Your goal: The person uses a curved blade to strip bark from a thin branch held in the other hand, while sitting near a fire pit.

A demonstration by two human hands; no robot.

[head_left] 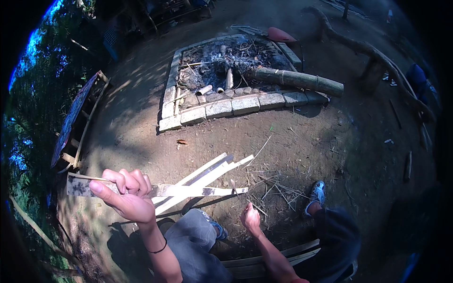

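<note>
Bare brown dirt (306,151) is filling most of what I am seeing, dappled with sun and shade, with trees and blue sky curving along the left rim. Beyond it, near the top centre, a square fire pit (226,70) is sitting edged with pale stone blocks and holding grey ash and charred stick ends. A thick green bamboo log (297,80) is lying across the pit's right corner, touching the blocks. A bent tree trunk (373,52) is running along the ground at the upper right, well apart from the pit. At the left, a slatted wooden frame (78,122) is leaning at an angle.

Closer in, I am looking down at knees in grey trousers (193,236) and blue shoes (317,193). Several pale split bamboo strips (207,175) are fanning out over the dirt in front of the knees, with thin splinters (271,188) scattered just right of them.

I am seeing the left hand (127,195) raised, fingers curled and grasping one flat bamboo strip (198,191) that reaches right across the others, with a thin sliver (87,177) pinched at the fingertips. The right hand (250,219) is hanging low near the splinters, fingers clenched; I cannot tell whether it is holding anything.
</note>
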